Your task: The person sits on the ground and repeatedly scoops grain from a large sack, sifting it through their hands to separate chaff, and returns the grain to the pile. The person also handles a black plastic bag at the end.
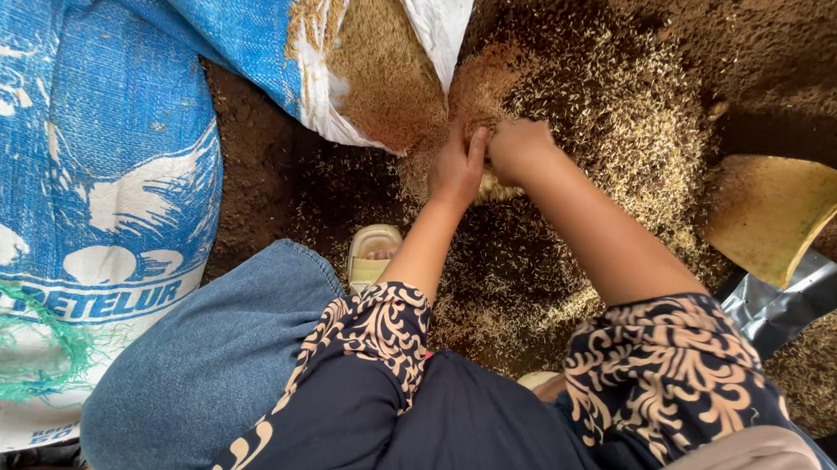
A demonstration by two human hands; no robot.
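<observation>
My left hand (457, 164) and my right hand (520, 149) are pressed side by side into a heap of pale grain husks (603, 120) on the dirt ground. Both are cupped around a small clump of husks, fingers curled downward. They work right at the mouth of an open blue-and-white woven sack (256, 27) that lies tipped over, brown husk material (381, 66) spilling from it. My fingertips are partly buried, so the grip is hard to judge.
A second large blue-and-white sack (67, 201) with green netting fills the left. A yellow plastic scoop (773, 216) lies on the husks at right, beside a dark plastic sheet (787, 300). My sandalled foot (373, 253) rests below my left hand.
</observation>
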